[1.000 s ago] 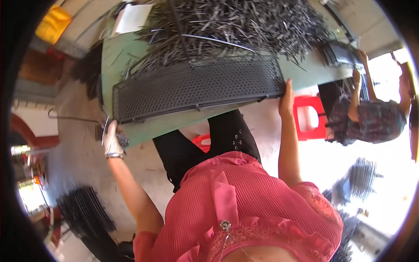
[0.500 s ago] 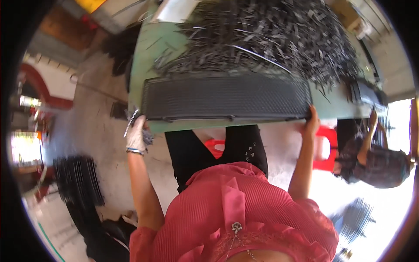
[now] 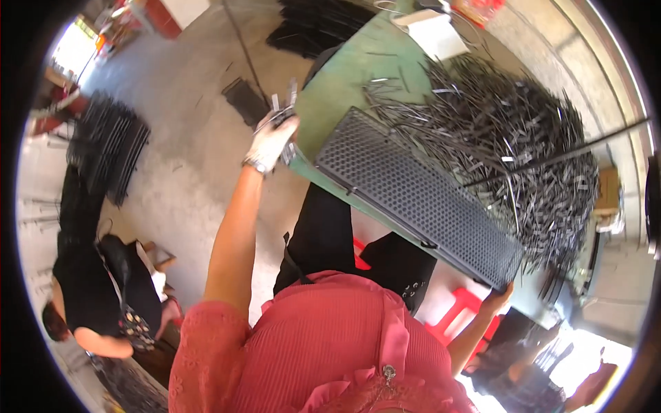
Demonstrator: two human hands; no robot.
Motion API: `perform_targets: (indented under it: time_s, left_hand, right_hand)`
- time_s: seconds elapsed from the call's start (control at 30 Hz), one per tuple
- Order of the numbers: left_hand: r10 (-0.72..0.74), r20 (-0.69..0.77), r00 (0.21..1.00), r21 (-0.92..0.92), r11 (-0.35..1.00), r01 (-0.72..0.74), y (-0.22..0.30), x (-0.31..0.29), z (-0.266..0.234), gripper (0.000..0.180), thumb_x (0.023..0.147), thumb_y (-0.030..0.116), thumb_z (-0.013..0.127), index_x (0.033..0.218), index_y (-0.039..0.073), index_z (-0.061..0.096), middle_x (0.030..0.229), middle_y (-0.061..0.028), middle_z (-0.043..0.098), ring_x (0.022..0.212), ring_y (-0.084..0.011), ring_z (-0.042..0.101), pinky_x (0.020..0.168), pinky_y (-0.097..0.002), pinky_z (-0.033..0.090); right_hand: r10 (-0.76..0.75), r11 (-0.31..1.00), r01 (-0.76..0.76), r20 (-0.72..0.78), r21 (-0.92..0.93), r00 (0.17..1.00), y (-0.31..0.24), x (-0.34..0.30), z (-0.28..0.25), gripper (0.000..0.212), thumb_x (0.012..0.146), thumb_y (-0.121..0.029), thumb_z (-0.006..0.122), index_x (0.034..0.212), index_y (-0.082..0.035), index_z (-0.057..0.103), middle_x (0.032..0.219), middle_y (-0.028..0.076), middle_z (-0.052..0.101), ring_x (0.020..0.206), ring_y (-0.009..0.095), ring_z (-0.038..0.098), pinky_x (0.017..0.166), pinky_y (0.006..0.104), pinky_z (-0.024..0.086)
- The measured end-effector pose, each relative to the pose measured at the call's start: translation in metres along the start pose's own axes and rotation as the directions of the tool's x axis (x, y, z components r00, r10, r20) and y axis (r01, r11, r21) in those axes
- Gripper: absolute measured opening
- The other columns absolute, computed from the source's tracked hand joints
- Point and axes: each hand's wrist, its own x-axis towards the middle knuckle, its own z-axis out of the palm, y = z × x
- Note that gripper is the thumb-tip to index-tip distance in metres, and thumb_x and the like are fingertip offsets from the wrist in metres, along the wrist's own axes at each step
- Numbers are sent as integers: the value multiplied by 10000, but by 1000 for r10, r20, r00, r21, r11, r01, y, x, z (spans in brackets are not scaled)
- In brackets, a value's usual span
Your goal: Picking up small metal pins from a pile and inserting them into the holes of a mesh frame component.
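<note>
A long black mesh panel [image 3: 420, 196] lies along the near edge of the green table [image 3: 337, 79], slanting down to the right in the picture. My right hand [image 3: 497, 299] grips its right end corner. My left hand [image 3: 274, 138], in a pale glove, is off the table's left corner, apart from the panel. Its fingers are closed round a small bunch of thin dark strips [image 3: 288, 150], some with bright, shiny faces. Behind the panel spreads a large heap of loose dark strips [image 3: 530, 131].
A white sheet [image 3: 437, 34] lies at the table's far end. Stacked black panels [image 3: 110, 148] stand on the floor at left, near a person in black [image 3: 96, 282]. A red stool [image 3: 458, 316] and another person [image 3: 516, 375] are at lower right. A dark piece [image 3: 244, 102] lies on the floor.
The view has swung left, so table and panel now slant. My left hand has moved away from the panel's left end with the strips. My right hand stays at its right end.
</note>
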Motion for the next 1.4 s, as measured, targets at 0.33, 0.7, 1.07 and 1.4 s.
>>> perform_targets:
  time_s: [0.33,0.7,1.07,1.4]
  left_hand:
    - [213,61,975,464,859,-217,-25,34,39,210,850,262,552,985,101,552,799,-142,594,761,-288,588,715,-341,470]
    - [140,-45,989,-525,839,-143,-71,49,61,310,855,165,635,1101,9,530,942,-81,576,872,-186,557,812,-311,491]
    - [250,-35,968,207,949,-238,-50,40,63,428,818,291,655,1154,47,550,976,-178,639,929,-327,628,806,-369,492]
    - [219,-33,975,305,931,-198,-36,32,72,361,808,230,651,1098,33,565,949,-166,634,905,-320,626,803,-356,492]
  right_hand:
    - [-66,998,66,-2,-16,998,-7,-8,14,542,966,-383,439,1328,20,465,1357,153,470,1279,281,402,1118,429,248]
    - [-81,996,80,-21,-47,996,-3,1,6,582,915,-452,519,1267,11,537,1273,152,539,1168,286,491,1039,432,335]
    - [-57,994,60,30,-89,998,-13,-15,19,598,929,-472,484,1310,-12,502,1322,135,507,1236,279,445,1080,429,294]
    - [-69,978,55,-64,-199,996,-3,3,0,590,911,-490,494,1336,-81,498,1354,108,468,1292,264,384,1090,453,263]
